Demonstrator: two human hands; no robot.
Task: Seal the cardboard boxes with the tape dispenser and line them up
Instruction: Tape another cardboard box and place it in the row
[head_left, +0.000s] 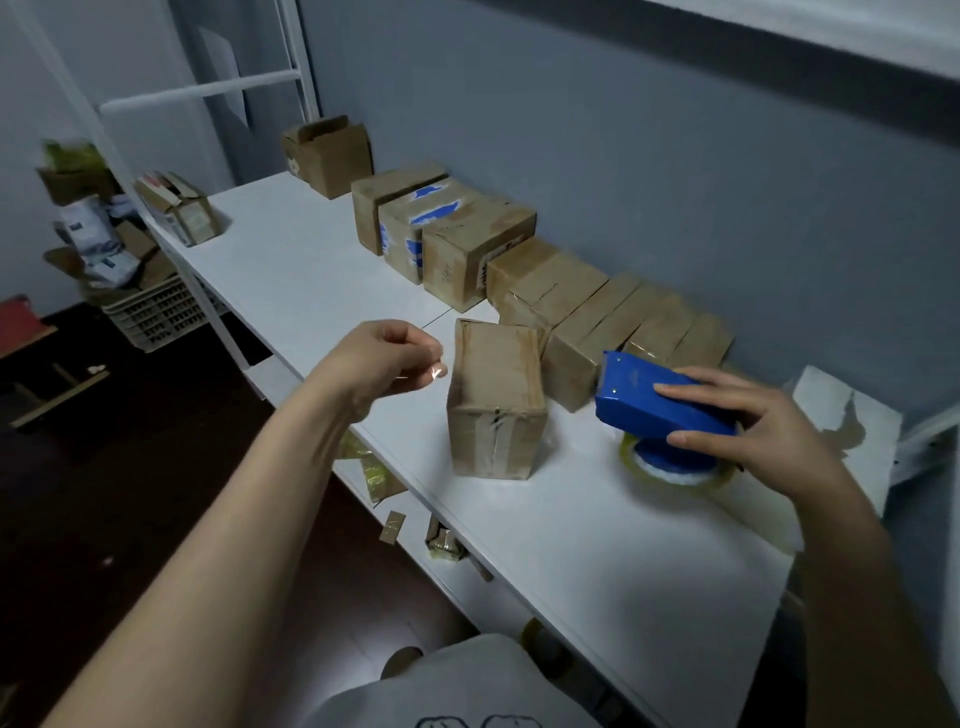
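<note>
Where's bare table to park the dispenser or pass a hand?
Free: the table near edge, in front of the lone box and tape dispenser; the far stretch between the left-edge box and the box row. Crowded: along the wall; narrow gap between lone box and dispenser; left hand, pinching tape, hangs left of the lone box.

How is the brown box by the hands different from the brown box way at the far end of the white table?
The near brown cardboard box has its top flaps shut and tape down its front; the far brown cardboard box has flaps standing open. The near box stands alone in front of the row of boxes; the far box sits past the row's end. Both are brown cardboard on the white table.
</note>
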